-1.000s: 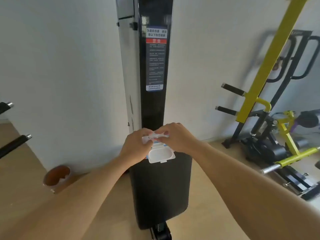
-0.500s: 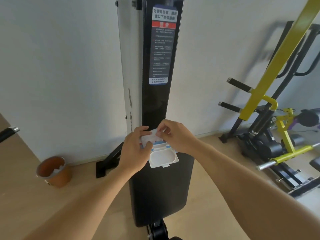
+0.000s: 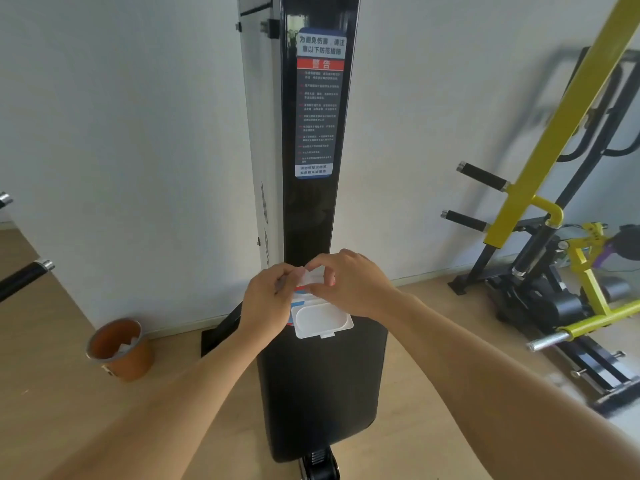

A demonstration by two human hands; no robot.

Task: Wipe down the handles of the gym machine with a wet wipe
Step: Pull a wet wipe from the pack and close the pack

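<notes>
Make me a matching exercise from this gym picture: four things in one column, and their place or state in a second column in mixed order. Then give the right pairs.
Things
1. wipe pack lid
2. orange bin
3. warning sticker
4. yellow bar

Place or state
A. slanting up at the right of the view
B. flipped open, hanging toward the camera
C. on the floor by the wall, at the left
D. stuck on the black upright panel

Pairs: 1-B, 2-C, 3-D, 4-A
</notes>
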